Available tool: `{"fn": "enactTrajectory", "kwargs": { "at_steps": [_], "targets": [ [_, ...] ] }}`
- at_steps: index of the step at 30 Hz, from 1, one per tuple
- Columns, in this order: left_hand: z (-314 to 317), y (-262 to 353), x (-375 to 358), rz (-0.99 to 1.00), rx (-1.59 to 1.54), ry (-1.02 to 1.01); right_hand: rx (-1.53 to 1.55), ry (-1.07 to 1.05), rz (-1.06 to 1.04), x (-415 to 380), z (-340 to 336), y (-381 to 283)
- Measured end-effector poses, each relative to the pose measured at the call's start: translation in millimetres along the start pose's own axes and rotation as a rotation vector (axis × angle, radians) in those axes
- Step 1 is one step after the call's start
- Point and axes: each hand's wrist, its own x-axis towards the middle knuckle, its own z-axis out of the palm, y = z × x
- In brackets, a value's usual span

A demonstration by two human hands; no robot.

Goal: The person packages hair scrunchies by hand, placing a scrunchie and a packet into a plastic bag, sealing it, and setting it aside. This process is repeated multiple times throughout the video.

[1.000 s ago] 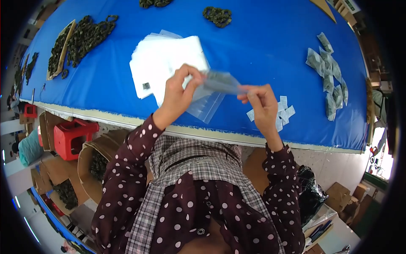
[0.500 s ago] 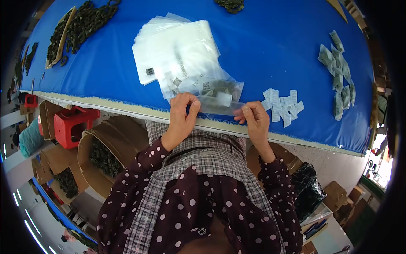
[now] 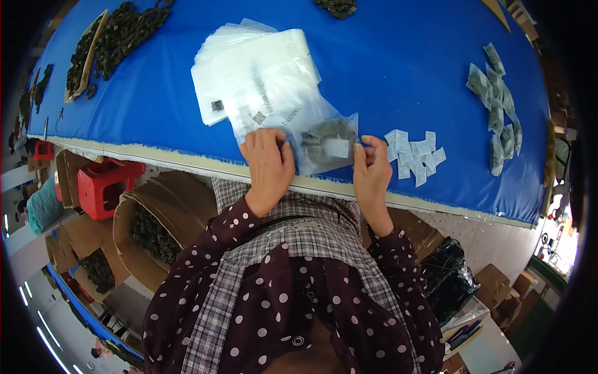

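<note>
A clear plastic bag (image 3: 316, 163) lies near the table's front edge, with a dark green bundle (image 3: 321, 132) and a small white label (image 3: 336, 148) showing through it. At its right edge, my right hand (image 3: 372, 173) pinches the plastic between thumb and fingers. My left hand (image 3: 269, 167) rests with its fingers laid over the lower end of a fanned stack of frosted printed bags (image 3: 261, 68), left of the filled bag. Its thumb is apart from the fingers. Right of my right hand lie several small white labels (image 3: 418, 153) in a loose pile.
Several filled packets (image 3: 495, 115) lie at the table's right. Dark green strap-like items (image 3: 134, 34) are heaped at the far left, and another bundle (image 3: 336, 6) sits at the back. Below the table edge stand a red stool (image 3: 103, 187) and an open cardboard box (image 3: 180, 193).
The filled bag, held by both hands with its near edge raised, now lies flatter. My left hand has left its edge and spread onto the stack; my right hand keeps the right side.
</note>
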Motion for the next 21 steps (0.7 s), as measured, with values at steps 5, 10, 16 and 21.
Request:
{"fn": "enactTrajectory", "kwargs": {
  "at_steps": [5,10,16,21],
  "targets": [
    [7,21,-3,0.359,-0.337,0.109,-0.349,0.325,-0.676,-12,14,11],
    [33,24,-14,0.339,-0.229,-0.214,-0.414,0.005,-0.678,-11,19,20],
    [27,15,-2,0.342,0.127,-0.268,-0.377,-0.077,-0.591,17,9,2],
    [35,14,-2,0.332,0.158,-0.25,-0.014,-0.119,-0.166,35,14,-16]
  ]
}}
